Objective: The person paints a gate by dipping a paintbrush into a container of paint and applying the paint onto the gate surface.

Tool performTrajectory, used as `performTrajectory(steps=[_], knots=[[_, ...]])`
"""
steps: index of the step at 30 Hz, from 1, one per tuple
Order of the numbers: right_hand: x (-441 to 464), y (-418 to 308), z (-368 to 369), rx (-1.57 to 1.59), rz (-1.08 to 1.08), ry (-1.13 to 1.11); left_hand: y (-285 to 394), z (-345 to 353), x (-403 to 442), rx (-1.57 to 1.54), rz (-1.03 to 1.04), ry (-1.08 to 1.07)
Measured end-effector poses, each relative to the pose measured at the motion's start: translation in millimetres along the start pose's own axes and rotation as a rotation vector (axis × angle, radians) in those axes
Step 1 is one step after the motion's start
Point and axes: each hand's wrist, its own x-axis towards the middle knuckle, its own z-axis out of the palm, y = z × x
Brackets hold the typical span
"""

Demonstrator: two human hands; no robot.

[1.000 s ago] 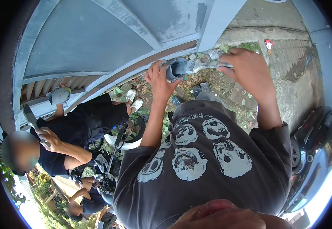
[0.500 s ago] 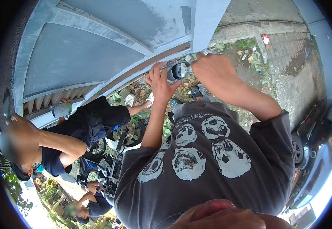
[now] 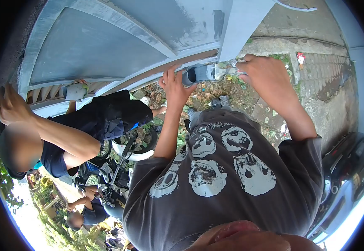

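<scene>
My left hand (image 3: 175, 87) is wrapped round a grey paint-smeared cup (image 3: 189, 78), its dark opening facing the brush. In my right hand (image 3: 267, 74) I grip a paintbrush (image 3: 220, 71) by the handle. Its wide, grey-coated bristles are at the cup's rim; whether they touch it I cannot tell. Both hands are just in front of the lower edge of a grey-blue panelled gate (image 3: 102, 50), which has patchy paint on its upper panel.
At the left, a co-worker in dark clothes (image 3: 117, 113) holds another grey cup (image 3: 75, 91) and raises a hand. Behind are a motorbike (image 3: 119, 171) and another person (image 3: 94, 214). Rubble and leaves cover the ground below; a dark car (image 3: 345, 180) stands at the right.
My right hand has moved right, drawing the brush out of the cup so its bristles show. The cup stays in my left hand. The co-worker's raised arm has shifted.
</scene>
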Motion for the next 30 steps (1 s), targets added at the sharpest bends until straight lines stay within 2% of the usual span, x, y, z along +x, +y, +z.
performTrajectory(steps=[6, 15, 17, 20, 27, 29, 30], knots=[[-1, 7, -12, -0.036, 0.06, -0.041, -5, -4, 0, 0.032, -0.022, 0.0], [-19, 51, -20, 0.172, 0.014, 0.126, -4, 1, 0, 0.02, -0.046, 0.019], [-16, 61, -20, 0.43, 0.123, -0.055, -2, 2, 2, 0.018, -0.046, 0.023], [-17, 77, 2, 0.569, 0.059, -0.053, 3, 1, 5, 0.001, -0.054, 0.009], [-14, 95, 35, 0.549, 0.144, -0.224, 12, 4, 10, -0.036, -0.013, -0.042], [-15, 95, 39, 0.607, 0.287, -0.275, 13, 6, 11, -0.042, 0.015, -0.032], [-15, 96, 42, 0.608, 0.289, -0.273, 13, 6, 12, -0.042, 0.018, -0.033]])
